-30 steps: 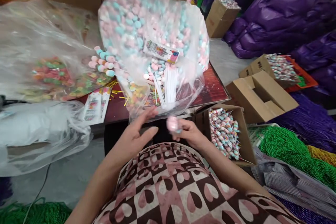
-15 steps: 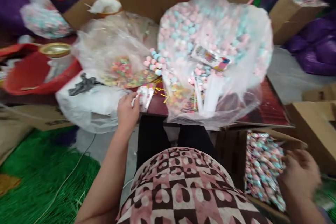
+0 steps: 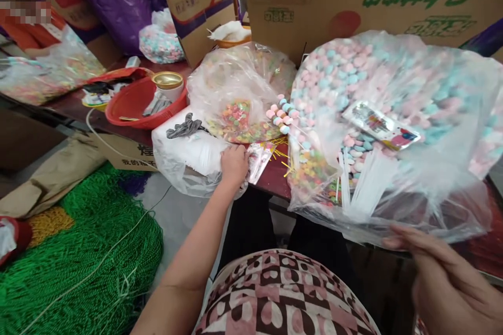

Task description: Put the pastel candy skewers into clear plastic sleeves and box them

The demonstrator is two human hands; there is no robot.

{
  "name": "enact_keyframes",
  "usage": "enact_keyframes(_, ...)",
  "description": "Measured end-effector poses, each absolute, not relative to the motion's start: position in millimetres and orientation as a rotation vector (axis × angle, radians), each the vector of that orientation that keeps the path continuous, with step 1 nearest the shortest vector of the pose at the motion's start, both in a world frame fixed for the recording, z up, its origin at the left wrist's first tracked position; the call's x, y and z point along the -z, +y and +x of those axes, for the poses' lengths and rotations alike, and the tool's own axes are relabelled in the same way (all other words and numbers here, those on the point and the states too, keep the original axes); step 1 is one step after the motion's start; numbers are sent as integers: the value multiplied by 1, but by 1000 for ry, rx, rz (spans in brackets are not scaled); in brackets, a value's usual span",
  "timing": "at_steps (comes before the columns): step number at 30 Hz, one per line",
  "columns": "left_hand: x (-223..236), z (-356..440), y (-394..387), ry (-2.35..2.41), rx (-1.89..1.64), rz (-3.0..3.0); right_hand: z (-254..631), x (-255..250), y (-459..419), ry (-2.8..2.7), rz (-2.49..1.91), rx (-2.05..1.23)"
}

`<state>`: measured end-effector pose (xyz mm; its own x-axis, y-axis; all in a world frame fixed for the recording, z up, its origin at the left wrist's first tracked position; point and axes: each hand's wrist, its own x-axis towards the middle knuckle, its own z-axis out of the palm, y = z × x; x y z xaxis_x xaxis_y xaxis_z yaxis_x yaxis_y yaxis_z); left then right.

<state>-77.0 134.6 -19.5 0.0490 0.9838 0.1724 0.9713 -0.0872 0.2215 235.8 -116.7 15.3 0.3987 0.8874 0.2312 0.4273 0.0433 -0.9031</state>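
My left hand (image 3: pixel 234 165) is at the table's front edge, fingers curled down beside a small stack of printed plastic pouches (image 3: pixel 260 161). What its fingertips hold, if anything, is hidden. Under and left of it lies a white plastic-wrapped bundle (image 3: pixel 196 154). My right hand (image 3: pixel 451 277) is at the lower right with fingers stretched out, holding nothing, near the front edge of a big clear bag of pink and blue marshmallows (image 3: pixel 338 65). White sticks (image 3: pixel 367 183) and a printed pouch (image 3: pixel 383 124) lie on that bag. Several marshmallow skewers (image 3: pixel 282 114) rest left of it.
A clear bag of colourful gummies (image 3: pixel 236 115) sits mid-table. Left of it stands a red basin (image 3: pixel 143 110) with a gold-lidded can (image 3: pixel 168 81). Yellow ties (image 3: pixel 280 152) lie on the table. Green cord (image 3: pixel 86 241) heaps on the floor. A person (image 3: pixel 35 26) is at far left.
The view has swung left. My right hand has come up from the box of packed candy towards the table, fingers straightening. My left hand stays beside the printed pouches.
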Motion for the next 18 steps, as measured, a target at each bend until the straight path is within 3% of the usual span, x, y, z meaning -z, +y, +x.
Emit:
enact_keyframes(2, 18, -80, 131, 2045, -532, 2257, 202, -21, -94, -1165, -1545, -536)
enact_keyframes(7, 9, -80, 99, 1493, -1103, 2343, 155, -38, -27, -1034, -1449, -1215)
enact_keyframes(10, 3, -73, 74, 1240, -1166, 2420, 143, -43, 13, -952, -1305, -1484)
enact_keyframes(14, -7, -65, 52, 1178, -983, 2338, 132, -40, 40, -1033, -1377, -1498)
enact_keyframes(18, -13, -63, 48, 1189, -978, 1743, 131, -33, 41, -1075, -1353, -1274)
